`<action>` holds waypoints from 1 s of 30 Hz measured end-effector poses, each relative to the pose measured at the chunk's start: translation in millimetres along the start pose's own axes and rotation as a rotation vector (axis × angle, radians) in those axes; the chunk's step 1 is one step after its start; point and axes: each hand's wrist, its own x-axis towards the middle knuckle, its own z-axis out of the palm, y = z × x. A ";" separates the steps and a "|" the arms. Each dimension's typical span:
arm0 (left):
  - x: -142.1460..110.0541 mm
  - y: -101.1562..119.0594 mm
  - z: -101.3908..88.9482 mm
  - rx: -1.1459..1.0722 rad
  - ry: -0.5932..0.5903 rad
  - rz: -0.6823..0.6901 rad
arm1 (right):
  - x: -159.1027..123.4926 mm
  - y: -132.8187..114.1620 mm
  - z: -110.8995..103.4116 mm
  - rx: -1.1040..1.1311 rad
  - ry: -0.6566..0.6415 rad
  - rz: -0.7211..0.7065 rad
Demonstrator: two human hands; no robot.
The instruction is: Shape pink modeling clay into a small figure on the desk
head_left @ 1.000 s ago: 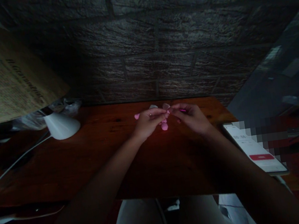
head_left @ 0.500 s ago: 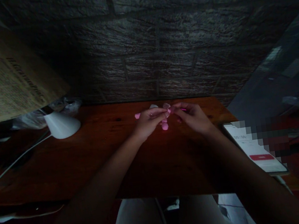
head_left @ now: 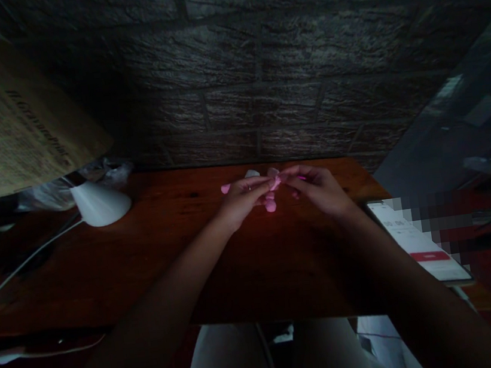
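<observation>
Pinching a small, irregular, soft-looking pink piece (head_left: 276,182) between the fingertips of the left hand (head_left: 243,199) and the right hand (head_left: 318,186), near the middle of the brown wooden table's (head_left: 257,273) far edge, probably for fine control from 2 sides. See also a slim magenta object (head_left: 301,178) at the right fingers, too hidden to tell whether gripped, and a rounded pink lump (head_left: 270,205) close below the left fingertips, perhaps for easy reach. Note the white-screened phone (head_left: 416,240) at the right edge, face up, likely for quick reading.
</observation>
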 end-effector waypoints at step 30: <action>1.0 -6.2 -2.7 0.058 -0.008 0.018 | 0.0 2.6 -1.4 -0.047 -0.049 0.056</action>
